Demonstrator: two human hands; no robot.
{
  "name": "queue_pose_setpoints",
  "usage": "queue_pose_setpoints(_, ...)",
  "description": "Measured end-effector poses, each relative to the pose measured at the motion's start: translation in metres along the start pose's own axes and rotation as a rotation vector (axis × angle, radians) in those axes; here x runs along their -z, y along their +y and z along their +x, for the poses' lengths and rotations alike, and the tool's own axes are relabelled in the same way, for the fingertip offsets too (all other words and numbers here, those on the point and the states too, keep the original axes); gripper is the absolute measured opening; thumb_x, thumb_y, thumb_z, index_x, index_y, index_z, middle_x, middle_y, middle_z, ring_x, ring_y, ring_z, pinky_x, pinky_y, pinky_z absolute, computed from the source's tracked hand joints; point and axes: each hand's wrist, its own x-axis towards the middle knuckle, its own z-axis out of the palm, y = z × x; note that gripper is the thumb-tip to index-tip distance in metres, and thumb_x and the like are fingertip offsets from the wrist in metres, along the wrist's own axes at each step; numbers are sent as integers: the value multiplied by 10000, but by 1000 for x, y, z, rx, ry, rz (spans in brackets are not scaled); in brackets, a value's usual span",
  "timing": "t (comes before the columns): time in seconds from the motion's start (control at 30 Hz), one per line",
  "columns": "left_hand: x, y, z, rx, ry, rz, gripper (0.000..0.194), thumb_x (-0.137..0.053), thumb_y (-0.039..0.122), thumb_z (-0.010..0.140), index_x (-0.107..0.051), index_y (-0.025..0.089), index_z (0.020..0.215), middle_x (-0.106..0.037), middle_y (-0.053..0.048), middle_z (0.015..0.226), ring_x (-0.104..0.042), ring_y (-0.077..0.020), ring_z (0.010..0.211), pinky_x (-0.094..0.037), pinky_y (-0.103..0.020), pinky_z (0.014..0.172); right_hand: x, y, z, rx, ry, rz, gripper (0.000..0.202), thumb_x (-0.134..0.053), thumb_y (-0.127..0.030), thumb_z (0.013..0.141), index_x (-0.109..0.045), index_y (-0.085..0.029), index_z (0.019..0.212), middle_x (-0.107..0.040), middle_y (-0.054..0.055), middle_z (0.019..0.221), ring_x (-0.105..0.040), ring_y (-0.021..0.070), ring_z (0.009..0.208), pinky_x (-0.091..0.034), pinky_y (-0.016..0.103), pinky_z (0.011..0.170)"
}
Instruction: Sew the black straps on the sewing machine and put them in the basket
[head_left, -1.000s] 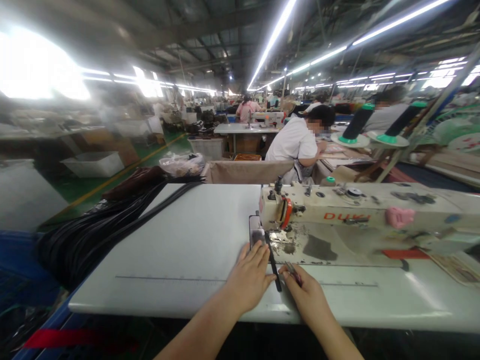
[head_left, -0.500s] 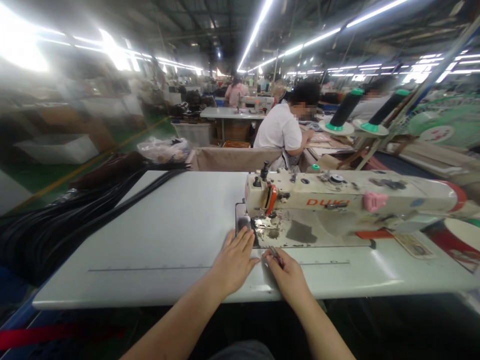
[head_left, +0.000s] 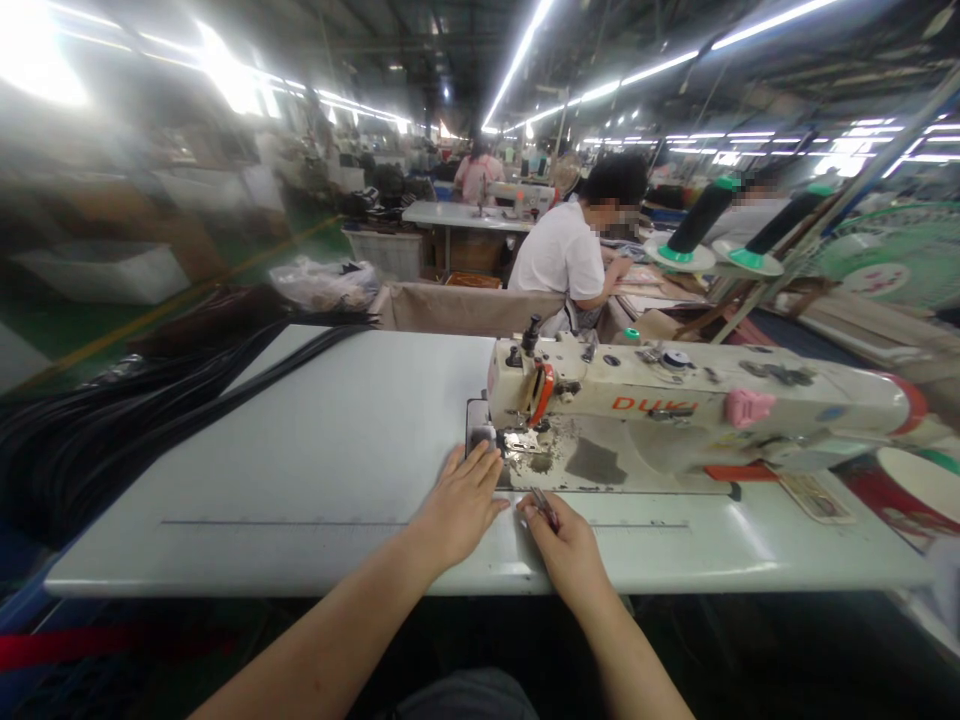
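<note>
A white sewing machine (head_left: 645, 400) with orange lettering stands on the pale tabletop (head_left: 337, 430). My left hand (head_left: 463, 505) lies flat at the near side of the metal plate by the needle area, palm down, thumb pointing right. What lies under its fingers is hidden. Just right of it, my right hand (head_left: 559, 535) is closed round a small metal tool (head_left: 544, 507), perhaps thread snips, in front of the machine bed. The two hands are close together and do not touch.
Long black strips (head_left: 150, 430) are heaped over the table's left end. Behind the table are a fabric-lined bin (head_left: 465, 308) and a person in a white shirt (head_left: 559, 250). Black thread cones (head_left: 701, 220) and a green fan (head_left: 900, 260) stand at the right.
The view has shifted slightly. Both hands stay in nearly the same places at the machine, the left still flat and the right still round the tool.
</note>
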Motion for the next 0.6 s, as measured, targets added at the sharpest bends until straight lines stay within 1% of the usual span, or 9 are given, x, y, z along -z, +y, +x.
queue_pose_setpoints(0.1, 3, -3, 6, 14, -12, -8, 491, -429, 431, 1072, -516, 178, 1484, -504, -114, 1571, -337, -299, 1540, -210, -591, 1282, -1, 1, 0, 3, 13, 1, 268, -570, -420, 902, -706, -194, 861, -691, 21, 738, -606, 187, 682, -489, 287, 684)
queue_pose_setpoints(0.2, 4, -5, 11, 38, -14, -22, 462, -462, 409, 1062, -525, 196, 1467, -518, -115, 1559, -347, -309, 1533, -195, -623, 1276, -1, 1, -1, 1, 14, -10, 291, -562, -445, 906, -710, -196, 878, -698, 23, 746, -607, 189, 685, -494, 290, 684)
queue_pose_setpoints(0.4, 5, -7, 16, 90, -22, -55, 435, -510, 368, 1043, -521, 231, 1456, -539, -110, 1528, -344, -318, 1521, -217, -652, 1258, 0, -2, -1, -11, 7, -27, 305, -539, -458, 913, -706, -204, 885, -713, 33, 779, -631, 196, 720, -514, 290, 727)
queue_pose_setpoints(0.6, 11, -6, 17, 124, -45, -24, 413, -533, 382, 1033, -551, 254, 1425, -532, -87, 1527, -321, -330, 1518, -230, -657, 1250, -1, 0, -1, 13, 4, 6, 275, -554, -432, 909, -704, -205, 872, -715, 30, 776, -633, 199, 717, -503, 293, 720)
